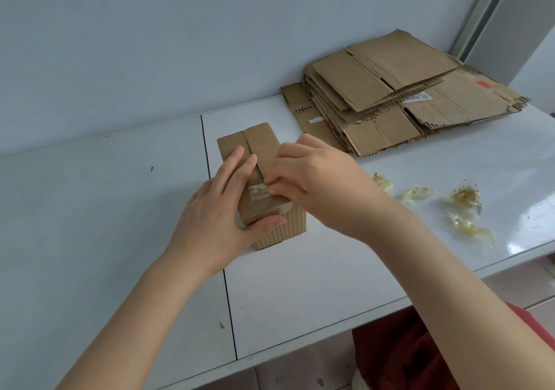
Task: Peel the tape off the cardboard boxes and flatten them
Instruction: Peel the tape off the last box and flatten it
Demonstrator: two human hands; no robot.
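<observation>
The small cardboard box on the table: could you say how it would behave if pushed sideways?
Being small corrugated board, the small cardboard box probably weighs little and would slide easily on the glossy table. It sits low and long, so tipping seems unlikely. Its ribbed walls should stay fairly stiff.

Both forearms (144,308) were shown bare as far as they were seen, and the left grip (220,209) and right grip (321,179) were likewise uncovered. A dark red garment (405,350), creased into soft folds, was seen at the lower right, beneath the right forearm (450,269).
</observation>
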